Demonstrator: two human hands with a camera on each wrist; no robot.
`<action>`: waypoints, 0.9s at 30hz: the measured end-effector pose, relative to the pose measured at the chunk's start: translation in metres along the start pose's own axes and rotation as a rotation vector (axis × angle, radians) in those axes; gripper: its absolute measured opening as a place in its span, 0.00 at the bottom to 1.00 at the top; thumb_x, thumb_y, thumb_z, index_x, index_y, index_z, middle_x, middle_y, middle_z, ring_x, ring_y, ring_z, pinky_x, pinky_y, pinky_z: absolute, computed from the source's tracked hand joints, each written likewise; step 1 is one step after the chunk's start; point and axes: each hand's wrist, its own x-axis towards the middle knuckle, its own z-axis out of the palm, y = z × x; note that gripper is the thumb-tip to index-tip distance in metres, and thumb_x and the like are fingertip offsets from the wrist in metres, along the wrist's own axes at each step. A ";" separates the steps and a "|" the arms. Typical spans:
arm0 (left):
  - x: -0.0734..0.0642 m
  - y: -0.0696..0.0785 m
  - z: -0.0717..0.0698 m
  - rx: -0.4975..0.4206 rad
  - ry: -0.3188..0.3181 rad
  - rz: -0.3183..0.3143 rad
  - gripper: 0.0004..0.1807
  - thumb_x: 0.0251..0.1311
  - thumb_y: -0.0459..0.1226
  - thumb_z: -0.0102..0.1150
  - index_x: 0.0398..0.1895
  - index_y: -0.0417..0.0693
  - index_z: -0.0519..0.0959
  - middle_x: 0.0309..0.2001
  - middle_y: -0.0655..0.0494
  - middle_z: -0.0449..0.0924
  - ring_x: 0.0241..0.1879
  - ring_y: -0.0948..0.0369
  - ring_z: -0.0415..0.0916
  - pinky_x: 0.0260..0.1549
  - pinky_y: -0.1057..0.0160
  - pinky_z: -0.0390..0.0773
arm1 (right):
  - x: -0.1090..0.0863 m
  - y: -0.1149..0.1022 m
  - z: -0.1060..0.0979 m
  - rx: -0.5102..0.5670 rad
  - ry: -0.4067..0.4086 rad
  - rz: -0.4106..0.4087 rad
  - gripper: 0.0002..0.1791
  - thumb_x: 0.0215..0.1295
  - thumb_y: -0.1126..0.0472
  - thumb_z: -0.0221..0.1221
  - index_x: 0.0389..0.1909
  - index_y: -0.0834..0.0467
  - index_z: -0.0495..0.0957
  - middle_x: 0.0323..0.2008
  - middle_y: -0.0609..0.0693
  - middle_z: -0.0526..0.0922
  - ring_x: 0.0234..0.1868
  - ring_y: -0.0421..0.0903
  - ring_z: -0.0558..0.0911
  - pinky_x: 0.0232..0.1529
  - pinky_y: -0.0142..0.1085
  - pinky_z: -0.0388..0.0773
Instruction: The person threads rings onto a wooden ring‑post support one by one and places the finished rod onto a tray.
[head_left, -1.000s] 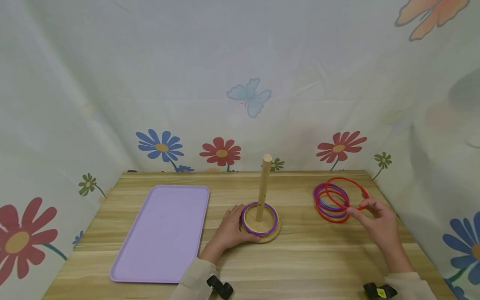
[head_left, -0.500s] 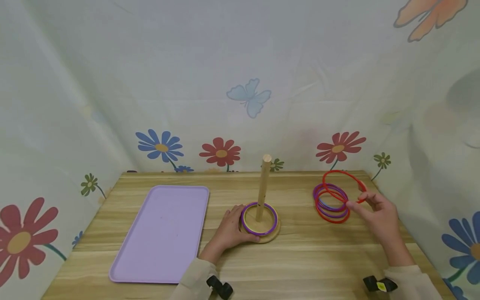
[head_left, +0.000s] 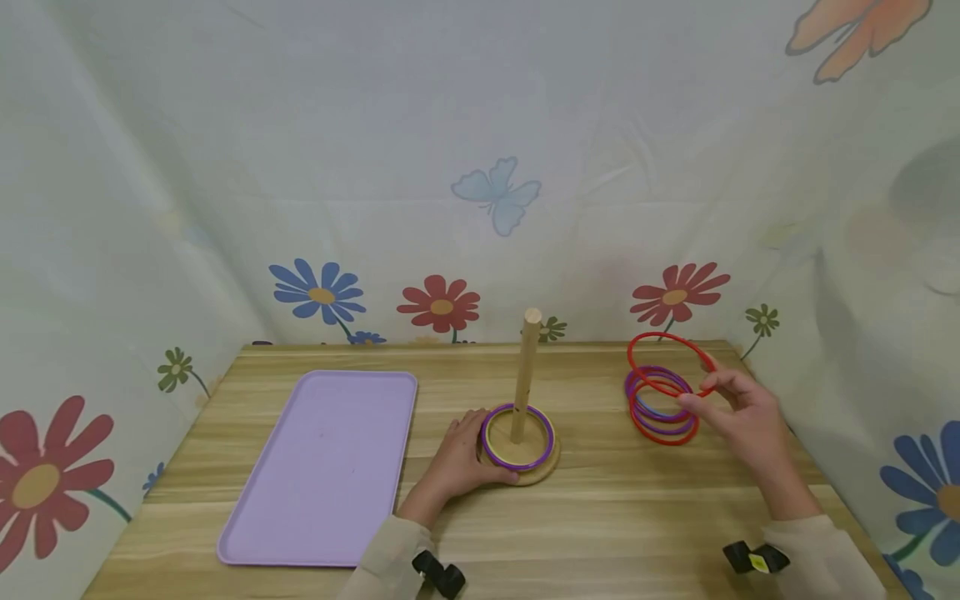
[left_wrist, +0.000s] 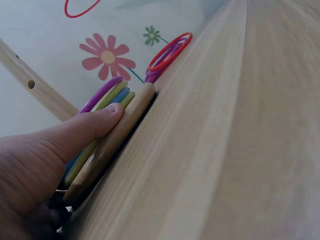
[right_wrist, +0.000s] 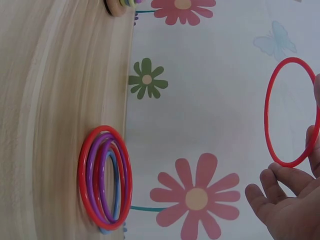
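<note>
My left hand [head_left: 459, 457] grips the side of a round wooden base [head_left: 542, 475] from which an upright wooden peg [head_left: 528, 367] rises. Around the peg lies a stack of rings, a purple ring [left_wrist: 101, 93] on top with yellow-green and blue ones below; the thumb presses against this stack in the left wrist view. Over on the right, my right hand [head_left: 744, 421] pinches a red ring [right_wrist: 266, 115] between thumb and fingers, holding it tilted in the air. Beneath it a loose pile of red, purple and blue rings [right_wrist: 81, 170] lies on the table.
A flat light-purple tray [head_left: 322, 467] lies to the left of the peg stand. The wood-grain table [head_left: 600, 533] ends at the back against a flowered cloth [head_left: 360, 167], which also hangs along both sides.
My right hand has raised the red ring away from the pile and shifted it slightly left. The left hand and the peg stand have stayed in place.
</note>
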 end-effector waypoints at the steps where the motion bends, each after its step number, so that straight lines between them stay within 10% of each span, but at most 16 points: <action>1: 0.000 0.000 0.000 0.000 -0.001 -0.003 0.68 0.40 0.56 0.87 0.80 0.33 0.60 0.77 0.34 0.63 0.81 0.39 0.52 0.81 0.40 0.44 | 0.001 -0.001 0.001 0.003 -0.002 -0.016 0.13 0.62 0.70 0.74 0.38 0.65 0.77 0.39 0.36 0.82 0.60 0.24 0.75 0.58 0.18 0.72; 27: 0.001 0.001 -0.001 -0.017 0.008 0.011 0.67 0.39 0.56 0.88 0.79 0.34 0.62 0.76 0.35 0.65 0.80 0.41 0.54 0.81 0.40 0.44 | 0.026 -0.041 0.017 0.046 -0.052 -0.197 0.12 0.62 0.74 0.71 0.38 0.71 0.76 0.47 0.31 0.83 0.59 0.27 0.78 0.63 0.21 0.72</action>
